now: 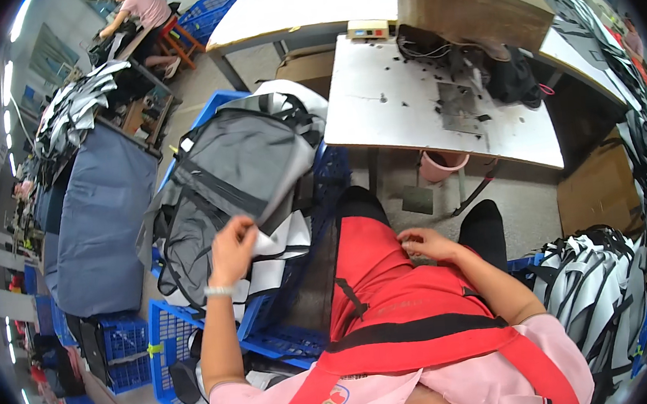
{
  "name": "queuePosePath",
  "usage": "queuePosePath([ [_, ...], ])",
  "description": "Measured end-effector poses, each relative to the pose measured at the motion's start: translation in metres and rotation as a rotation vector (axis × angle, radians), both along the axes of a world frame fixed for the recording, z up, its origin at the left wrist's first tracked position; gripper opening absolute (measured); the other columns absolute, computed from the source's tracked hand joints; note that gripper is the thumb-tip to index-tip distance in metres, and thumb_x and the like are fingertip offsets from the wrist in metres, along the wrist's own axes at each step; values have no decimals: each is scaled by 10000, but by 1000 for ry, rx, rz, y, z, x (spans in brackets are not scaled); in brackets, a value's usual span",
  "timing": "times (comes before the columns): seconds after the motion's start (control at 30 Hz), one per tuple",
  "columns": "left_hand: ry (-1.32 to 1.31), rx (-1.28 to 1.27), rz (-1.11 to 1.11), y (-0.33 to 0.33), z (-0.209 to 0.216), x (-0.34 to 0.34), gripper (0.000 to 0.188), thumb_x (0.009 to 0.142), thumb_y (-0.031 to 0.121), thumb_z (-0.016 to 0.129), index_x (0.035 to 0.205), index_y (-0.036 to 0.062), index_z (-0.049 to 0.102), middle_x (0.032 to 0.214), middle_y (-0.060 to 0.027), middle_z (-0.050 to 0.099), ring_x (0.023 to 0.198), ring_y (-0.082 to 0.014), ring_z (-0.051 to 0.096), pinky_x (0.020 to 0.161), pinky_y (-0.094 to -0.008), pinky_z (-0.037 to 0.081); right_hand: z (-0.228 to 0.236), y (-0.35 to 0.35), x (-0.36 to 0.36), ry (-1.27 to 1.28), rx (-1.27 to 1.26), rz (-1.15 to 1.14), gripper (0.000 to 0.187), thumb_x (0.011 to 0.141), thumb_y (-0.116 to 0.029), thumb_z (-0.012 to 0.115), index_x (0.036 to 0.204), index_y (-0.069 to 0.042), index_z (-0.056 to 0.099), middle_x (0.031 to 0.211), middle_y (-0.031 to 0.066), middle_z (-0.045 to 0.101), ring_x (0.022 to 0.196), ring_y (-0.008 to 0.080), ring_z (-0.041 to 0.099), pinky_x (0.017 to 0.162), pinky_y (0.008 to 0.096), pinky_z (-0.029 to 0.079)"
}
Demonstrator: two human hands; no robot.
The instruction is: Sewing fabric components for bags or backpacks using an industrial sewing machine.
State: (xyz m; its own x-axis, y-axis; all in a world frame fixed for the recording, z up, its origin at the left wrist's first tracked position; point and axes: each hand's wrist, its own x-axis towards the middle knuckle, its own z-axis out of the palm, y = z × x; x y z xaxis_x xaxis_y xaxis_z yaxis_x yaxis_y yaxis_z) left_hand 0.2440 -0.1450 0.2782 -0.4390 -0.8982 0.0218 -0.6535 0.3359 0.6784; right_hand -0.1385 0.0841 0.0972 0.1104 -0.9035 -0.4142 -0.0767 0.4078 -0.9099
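From where I stand: grey bags (246,151) heaped above the rim of the blue crate (332,169), spilling over its left edge; white panel (292,234) towards the crate's right edge. Left hand (233,252) over the heap, thumb and fingertips drawn close at the panel's corner; cannot tell whether they grip it. Right hand (427,244) low over the red apron (399,272), fingers loosely curled, nothing seen in it. Possible faults: a one-handed pull might drag neighbouring pieces, the layers being slack and overlapped; a black strap (303,117) might snag on the rim; the heap might slide off the left edge, being overfilled. Loose scraps (483,118) near the tabletop's (361,99) front edge might cling to cloth laid there.
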Motion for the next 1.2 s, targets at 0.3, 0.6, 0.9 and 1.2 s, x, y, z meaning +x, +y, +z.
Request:
queuePosePath([
  [0.3,109,469,-610,156,94,8,139,816,135,656,890,18,657,791,-130,640,717,-306,638,623,-351,498,60,-133,36,-586,98,-272,684,909,-505,578,1445,-142,358,1334,96,454,1006,160,537,872,314,468],
  [0.6,260,962,-432,121,28,2,227,944,203,593,1040,6,653,843,-8,631,784,-65,584,684,-228,476,158,-94,39,8,-207,-172,531,823,-156,700,1286,14,502,1137,59,613,1013,130,571,910,271,452],
  [0.9,568,908,-64,26,64,-53,834,911,652,439,1328,-70,431,1148,-156,598,945,-226,638,732,-332,564,268,-32,130,749,-987,390,173,777,-75,592,945,-47,567,901,126,612,846,309,643,690,403,538],
  [1.2,169,588,-54,13,79,-81,129,887,166,576,941,78,652,693,46,563,516,-61,439,447,-234,326,219,-20,200,755,-1135,707,236,816,-164,610,972,-28,496,874,143,609,759,324,658,600,415,532],
])
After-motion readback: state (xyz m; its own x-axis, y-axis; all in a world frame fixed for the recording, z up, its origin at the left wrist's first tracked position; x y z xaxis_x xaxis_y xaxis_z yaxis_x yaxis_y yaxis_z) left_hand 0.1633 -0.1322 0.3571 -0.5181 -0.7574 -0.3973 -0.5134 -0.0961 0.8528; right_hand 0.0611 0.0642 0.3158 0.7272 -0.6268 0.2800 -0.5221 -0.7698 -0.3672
